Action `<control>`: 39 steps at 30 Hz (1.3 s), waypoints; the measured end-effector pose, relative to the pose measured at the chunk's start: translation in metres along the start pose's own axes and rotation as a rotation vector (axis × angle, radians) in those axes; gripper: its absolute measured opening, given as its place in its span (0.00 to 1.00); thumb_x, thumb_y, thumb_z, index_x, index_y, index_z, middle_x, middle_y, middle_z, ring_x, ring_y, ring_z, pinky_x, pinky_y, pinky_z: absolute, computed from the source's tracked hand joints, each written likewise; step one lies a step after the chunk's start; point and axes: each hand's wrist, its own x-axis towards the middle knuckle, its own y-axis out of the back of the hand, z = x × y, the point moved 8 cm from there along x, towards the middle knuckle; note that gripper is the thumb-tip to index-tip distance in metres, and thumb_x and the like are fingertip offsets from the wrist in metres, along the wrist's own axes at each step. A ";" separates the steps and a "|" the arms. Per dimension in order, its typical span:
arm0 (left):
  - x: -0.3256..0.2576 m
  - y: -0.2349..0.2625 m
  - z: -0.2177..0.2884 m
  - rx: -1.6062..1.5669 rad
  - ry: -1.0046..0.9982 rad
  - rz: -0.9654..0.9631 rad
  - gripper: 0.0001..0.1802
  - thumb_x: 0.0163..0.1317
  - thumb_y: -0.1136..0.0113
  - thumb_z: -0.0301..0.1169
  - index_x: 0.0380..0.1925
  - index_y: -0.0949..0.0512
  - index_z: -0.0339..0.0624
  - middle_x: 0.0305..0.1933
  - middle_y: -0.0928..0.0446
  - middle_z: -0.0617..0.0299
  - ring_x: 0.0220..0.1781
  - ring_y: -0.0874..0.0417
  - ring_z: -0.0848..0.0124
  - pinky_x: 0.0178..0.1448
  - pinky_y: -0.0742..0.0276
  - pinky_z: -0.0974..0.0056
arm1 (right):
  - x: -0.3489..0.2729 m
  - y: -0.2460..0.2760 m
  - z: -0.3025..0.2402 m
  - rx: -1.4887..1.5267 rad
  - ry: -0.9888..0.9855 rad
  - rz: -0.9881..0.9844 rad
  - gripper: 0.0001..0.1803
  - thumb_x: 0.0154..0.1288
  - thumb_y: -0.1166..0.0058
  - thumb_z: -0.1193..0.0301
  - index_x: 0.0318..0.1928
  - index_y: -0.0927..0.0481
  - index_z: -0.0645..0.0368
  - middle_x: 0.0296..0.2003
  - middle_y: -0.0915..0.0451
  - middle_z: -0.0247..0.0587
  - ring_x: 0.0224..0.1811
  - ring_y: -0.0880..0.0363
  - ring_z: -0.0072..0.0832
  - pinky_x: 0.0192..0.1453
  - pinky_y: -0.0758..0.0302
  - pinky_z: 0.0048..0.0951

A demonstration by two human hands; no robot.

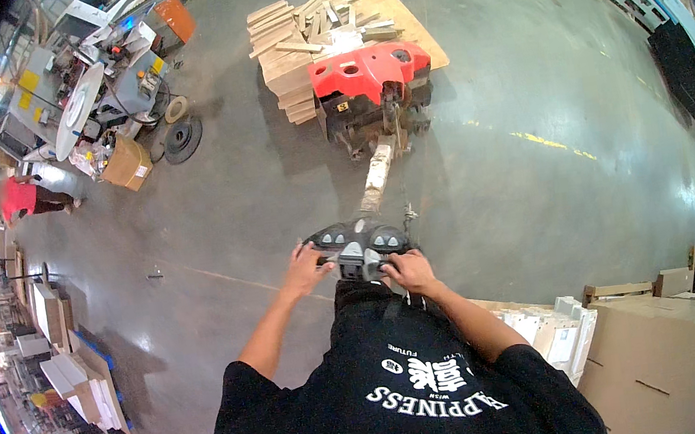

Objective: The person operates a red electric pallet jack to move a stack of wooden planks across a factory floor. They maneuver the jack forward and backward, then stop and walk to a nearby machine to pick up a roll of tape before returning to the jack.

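Observation:
Both of my hands are closed on the black control handle [357,240] of a red electric pallet truck, close in front of my body. My left hand [305,269] grips its left side and my right hand [412,270] its right side. From the handle a worn, whitish tiller arm [377,180] runs forward to the truck's red cover [368,72] and dark, scuffed base. Just beyond the truck stands a stack of wooden boards [286,67], with loose wood strips [330,19] strewn over the top beside a tan panel [404,16].
At the far left are machines, a cardboard box [128,162] and a black coil [183,140]. A person in a red top [19,199] is at the left. Large cardboard boxes [656,361] and white pieces [556,330] stand close at my right. Dark stacked goods [684,72] line the right side.

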 end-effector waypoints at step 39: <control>0.227 -0.128 0.341 -0.902 0.676 -0.070 0.47 0.75 0.75 0.72 0.47 0.16 0.43 0.44 0.15 0.44 0.55 0.16 0.42 0.60 0.25 0.41 | -0.388 -0.079 0.370 1.034 -1.277 0.870 0.19 0.77 0.46 0.52 0.51 0.22 0.54 0.38 0.24 0.39 0.37 0.25 0.37 0.40 0.25 0.42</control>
